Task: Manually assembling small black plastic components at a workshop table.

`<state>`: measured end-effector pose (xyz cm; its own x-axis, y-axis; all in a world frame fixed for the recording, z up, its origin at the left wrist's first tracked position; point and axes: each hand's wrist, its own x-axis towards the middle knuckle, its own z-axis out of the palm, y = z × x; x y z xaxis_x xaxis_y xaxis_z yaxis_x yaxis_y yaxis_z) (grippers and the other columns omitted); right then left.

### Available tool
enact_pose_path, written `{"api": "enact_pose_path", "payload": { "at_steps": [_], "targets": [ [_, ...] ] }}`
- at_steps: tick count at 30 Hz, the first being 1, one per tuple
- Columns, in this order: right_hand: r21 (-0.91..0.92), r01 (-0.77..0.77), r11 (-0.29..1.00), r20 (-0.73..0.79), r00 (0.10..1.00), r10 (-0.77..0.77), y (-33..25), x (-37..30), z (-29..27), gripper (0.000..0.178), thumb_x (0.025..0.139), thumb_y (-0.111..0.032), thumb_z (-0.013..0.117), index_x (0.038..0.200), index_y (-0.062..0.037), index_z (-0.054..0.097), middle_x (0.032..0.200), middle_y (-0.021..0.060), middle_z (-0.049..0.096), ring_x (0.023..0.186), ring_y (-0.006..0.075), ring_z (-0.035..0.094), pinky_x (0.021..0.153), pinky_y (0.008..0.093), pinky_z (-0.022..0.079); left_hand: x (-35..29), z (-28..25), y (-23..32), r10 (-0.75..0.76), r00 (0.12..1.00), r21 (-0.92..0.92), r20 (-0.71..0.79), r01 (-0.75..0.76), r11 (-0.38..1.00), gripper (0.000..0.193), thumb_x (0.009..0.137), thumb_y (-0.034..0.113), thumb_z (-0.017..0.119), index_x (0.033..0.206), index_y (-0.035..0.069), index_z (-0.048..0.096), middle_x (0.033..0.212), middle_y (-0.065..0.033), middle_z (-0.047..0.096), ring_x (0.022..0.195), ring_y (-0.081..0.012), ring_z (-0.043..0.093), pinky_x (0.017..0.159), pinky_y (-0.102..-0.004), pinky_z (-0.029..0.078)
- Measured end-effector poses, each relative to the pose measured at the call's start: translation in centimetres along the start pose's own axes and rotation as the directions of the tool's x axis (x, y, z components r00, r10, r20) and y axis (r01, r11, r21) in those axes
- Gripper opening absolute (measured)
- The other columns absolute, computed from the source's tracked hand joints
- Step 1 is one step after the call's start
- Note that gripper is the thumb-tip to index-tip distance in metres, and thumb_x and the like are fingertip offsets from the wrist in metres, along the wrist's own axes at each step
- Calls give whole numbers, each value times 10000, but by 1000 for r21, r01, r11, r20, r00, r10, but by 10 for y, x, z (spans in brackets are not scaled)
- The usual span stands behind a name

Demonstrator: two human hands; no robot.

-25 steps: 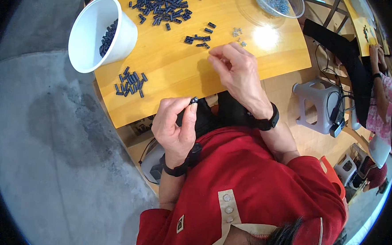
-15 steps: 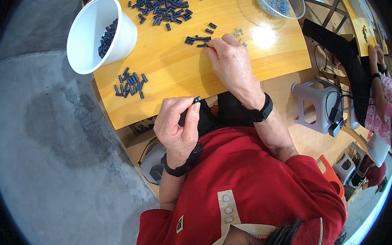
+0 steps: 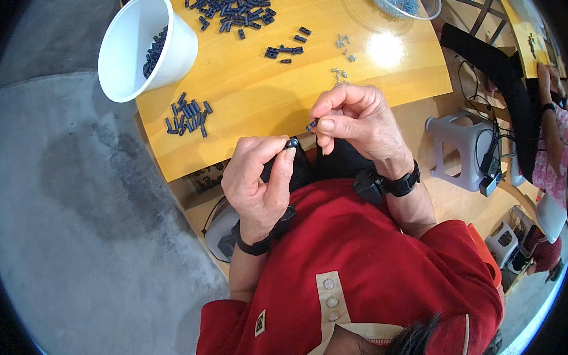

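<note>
Beside the table (image 3: 237, 98), left hand (image 3: 253, 179): pinches one black part (image 3: 292, 143) narrowly, thumb against finger.
Right hand (image 3: 359, 122): pinches another dark piece (image 3: 312, 124), near the first.
Handling: probably light, stiff; better hold long sides.
Farther: pile (image 3: 232, 7), bucket (image 3: 182, 56).

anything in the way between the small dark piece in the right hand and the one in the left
Nothing visible does: the dark piece in the right hand and the black piece in the left hand are apart, with only an open gap between them in this view.
</note>
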<state>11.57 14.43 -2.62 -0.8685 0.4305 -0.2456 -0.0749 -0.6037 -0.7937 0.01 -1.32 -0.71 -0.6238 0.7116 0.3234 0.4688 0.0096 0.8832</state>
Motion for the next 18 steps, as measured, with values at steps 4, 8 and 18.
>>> {"api": "enact_pose_path", "payload": {
  "at_steps": [4, 8, 18],
  "targets": [
    [61, 37, 997, 73, 996, -42, 6, -4, -4, 112, 883, -51, 711, 986, -15, 683, 780, 54, 702, 642, 103, 673, 567, 201, 537, 0, 2, 5, 18, 1000, -5, 13, -18, 1000, 130, 820, -74, 685, 941, -35, 663, 869, -101, 665, 784, -180, 612, 717, -278, 476],
    [84, 118, 989, 119, 985, -128, 7, -7, -4, 110, 877, -41, 716, 977, -13, 683, 797, 59, 699, 650, 106, 669, 579, 203, 538, 0, 3, 8, 41, 999, 2, 30, -41, 999, 133, 817, -66, 689, 944, -37, 664, 868, -108, 665, 785, -192, 617, 720, -284, 478],
    [19, 144, 989, 155, 977, -145, -3, -13, 1, 100, 874, -26, 720, 962, 5, 687, 823, 56, 694, 666, 92, 653, 610, 222, 557, 2, 6, 7, 116, 993, 44, 32, -118, 992, 173, 773, -59, 719, 929, 0, 672, 798, -105, 645, 680, -238, 590, 622, -324, 467]
  ]
}}
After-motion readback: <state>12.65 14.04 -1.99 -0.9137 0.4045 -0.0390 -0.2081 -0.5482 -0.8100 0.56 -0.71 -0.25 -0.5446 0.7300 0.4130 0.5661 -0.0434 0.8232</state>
